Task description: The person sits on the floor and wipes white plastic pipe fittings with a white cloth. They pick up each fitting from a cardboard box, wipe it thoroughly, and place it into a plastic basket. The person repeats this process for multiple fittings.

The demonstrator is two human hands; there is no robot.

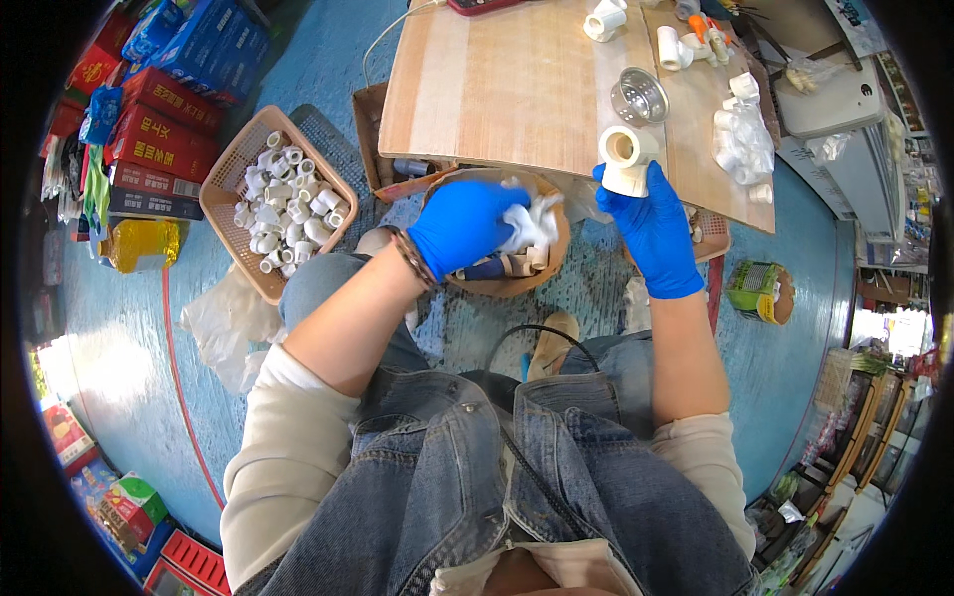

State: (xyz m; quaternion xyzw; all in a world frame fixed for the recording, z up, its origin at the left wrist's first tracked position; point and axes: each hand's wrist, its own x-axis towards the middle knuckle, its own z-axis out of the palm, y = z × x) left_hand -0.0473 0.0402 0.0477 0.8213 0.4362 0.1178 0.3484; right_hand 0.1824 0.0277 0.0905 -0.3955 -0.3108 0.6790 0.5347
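My left hand (pixel 462 228), in a blue glove and slightly blurred, is closed on a crumpled white cloth (pixel 535 223). It is above a round brown container (pixel 550 273) with more fittings in it. My right hand (pixel 651 233), also gloved in blue, grips a white plastic pipe tee (pixel 628 164) near the table's front edge. The tee's round opening faces up toward me. Between my two hands there is a gap, and the cloth does not touch the tee.
Ahead stands a wooden table (pixel 497 79) with a metal bowl (pixel 639 96), several white fittings and a bagged bundle (pixel 743 144). A pink basket (pixel 224 189) full of white fittings is on the left. Beside it is a cardboard box (pixel 373 149). Stacked red cartons (pixel 159 134) line the far left.
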